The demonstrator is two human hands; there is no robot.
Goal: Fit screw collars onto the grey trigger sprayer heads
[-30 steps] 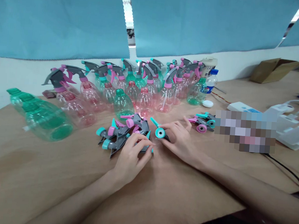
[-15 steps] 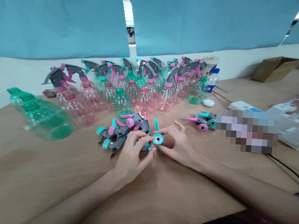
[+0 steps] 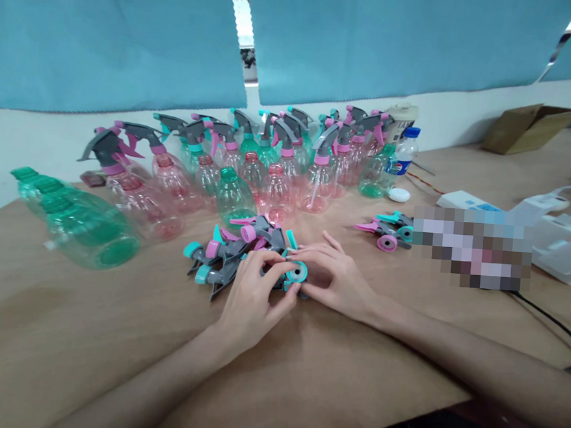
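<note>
Both hands meet at a grey and teal trigger spray head (image 3: 297, 272), whose round teal collar faces me. My left hand (image 3: 257, 297) pinches the collar's left side between thumb and fingers. From the right, my right hand (image 3: 337, 277) grips the same spray head, its fingers over the top and thumb below. Partly behind my left hand lies a pile of grey spray heads (image 3: 223, 265) with pink or teal collars and triggers. Two more spray heads, one with a pink collar (image 3: 387, 242) and one teal, lie right of my right hand.
Several pink and green spray bottles (image 3: 280, 194) stand along the back, some with spray heads on and some without. Green bottles (image 3: 86, 232) stand at the left. A water bottle (image 3: 407, 154), white cap (image 3: 399, 194), cardboard box (image 3: 530, 130) and white devices (image 3: 472, 204) are at the right.
The teal-collared spray head has shifted slightly left and down, and my left fingertips now close on its collar. My right hand has moved slightly left with it.
</note>
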